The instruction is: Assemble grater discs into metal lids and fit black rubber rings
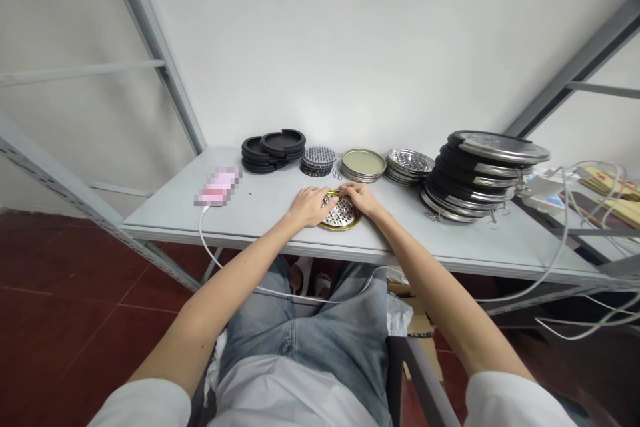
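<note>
On the table near its front edge lies a round metal grater disc (341,213) with rough punched holes and a gold-coloured rim. My left hand (310,205) grips its left side, with fingers reaching over the edge. At the upper right of the rim my right hand (362,197) is closed, its fingertips pressed on the disc. Part of the disc is hidden under both hands. Just behind stand a stack of smaller grater plates (320,156), a stack of gold-rimmed lids (363,161) and a stack of silver-rimmed grater discs (410,161).
Black plastic rings (283,142) are stacked at the back left. A tall leaning pile of black and silver round pieces (475,173) with wire clips stands right. A blurred pink phone (219,187) lies left on a white cable (204,233). Metal shelf posts (155,47) frame the table.
</note>
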{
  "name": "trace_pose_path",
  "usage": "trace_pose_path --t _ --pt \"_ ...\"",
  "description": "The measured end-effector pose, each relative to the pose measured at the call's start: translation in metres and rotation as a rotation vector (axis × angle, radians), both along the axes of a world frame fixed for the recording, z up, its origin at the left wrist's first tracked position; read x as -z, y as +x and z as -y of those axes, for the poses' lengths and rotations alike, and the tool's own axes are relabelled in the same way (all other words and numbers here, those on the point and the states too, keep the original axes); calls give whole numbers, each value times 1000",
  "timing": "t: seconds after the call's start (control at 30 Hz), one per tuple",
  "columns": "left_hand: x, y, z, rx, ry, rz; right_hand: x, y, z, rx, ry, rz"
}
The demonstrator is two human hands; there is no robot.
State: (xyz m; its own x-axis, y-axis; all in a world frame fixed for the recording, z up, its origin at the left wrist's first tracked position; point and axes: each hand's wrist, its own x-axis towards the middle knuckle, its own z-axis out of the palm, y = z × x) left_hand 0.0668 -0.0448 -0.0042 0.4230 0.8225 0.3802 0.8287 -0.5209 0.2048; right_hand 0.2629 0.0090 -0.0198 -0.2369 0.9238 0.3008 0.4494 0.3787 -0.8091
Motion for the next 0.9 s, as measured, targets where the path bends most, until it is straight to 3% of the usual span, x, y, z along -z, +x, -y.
trace_pose_path --t 0.9 --pt "-5 0 5 -14 -27 -8 10 0 -12 7 80 78"
